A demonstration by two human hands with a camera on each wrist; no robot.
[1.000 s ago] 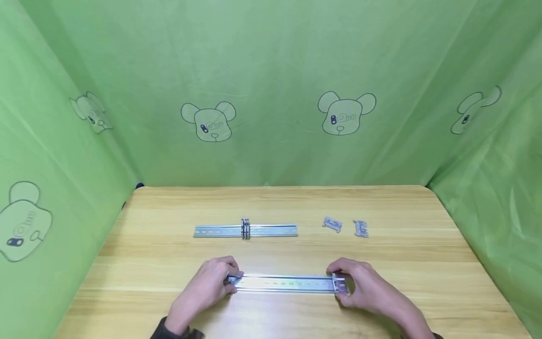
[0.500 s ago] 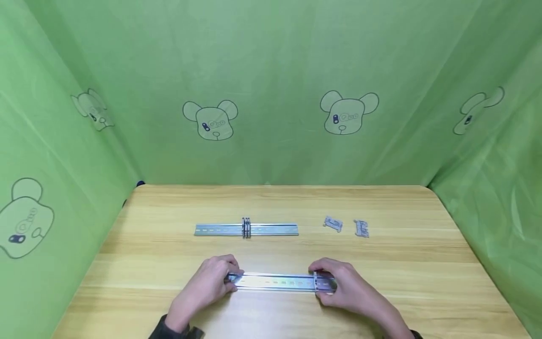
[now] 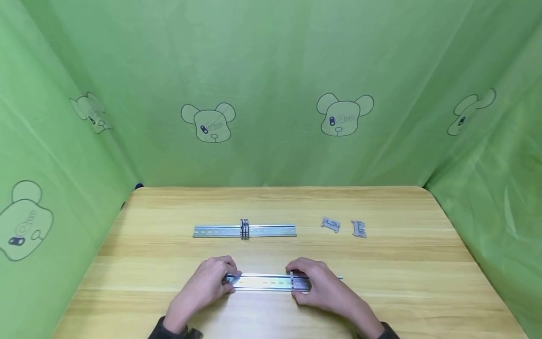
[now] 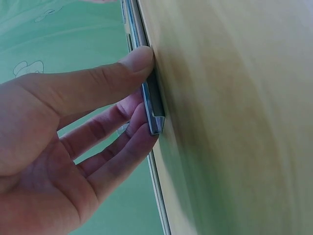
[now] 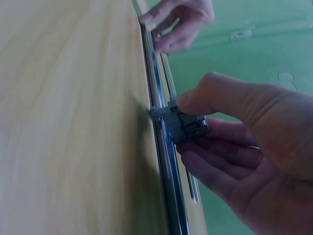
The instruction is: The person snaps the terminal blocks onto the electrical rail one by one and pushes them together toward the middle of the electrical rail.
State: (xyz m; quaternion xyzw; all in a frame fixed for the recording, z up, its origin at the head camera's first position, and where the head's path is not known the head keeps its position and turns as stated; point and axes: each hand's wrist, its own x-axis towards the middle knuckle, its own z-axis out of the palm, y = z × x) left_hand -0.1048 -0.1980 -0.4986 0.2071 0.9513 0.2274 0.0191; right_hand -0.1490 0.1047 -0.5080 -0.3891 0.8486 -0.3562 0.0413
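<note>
A silver slotted DIN rail lies near the front of the table, left to right. My left hand pinches its left end, thumb on the near edge and fingers on the far one, as the left wrist view shows. On the rail right of its middle sits a grey terminal block, gripped between the thumb and fingers of my right hand. In the right wrist view the block stands across the rail, one end at the near edge. That hand hides much of the rail's right part in the head view.
Farther back lies a second DIN rail bearing a small group of thin terminal blocks. To its right are two loose grey blocks, one tilted block and one straighter block. Green cloth walls in the wooden table.
My right hand has slid left along the front rail with the terminal block, and the rail's right tip now shows beyond the hand. The left hand keeps its hold on the left end.
</note>
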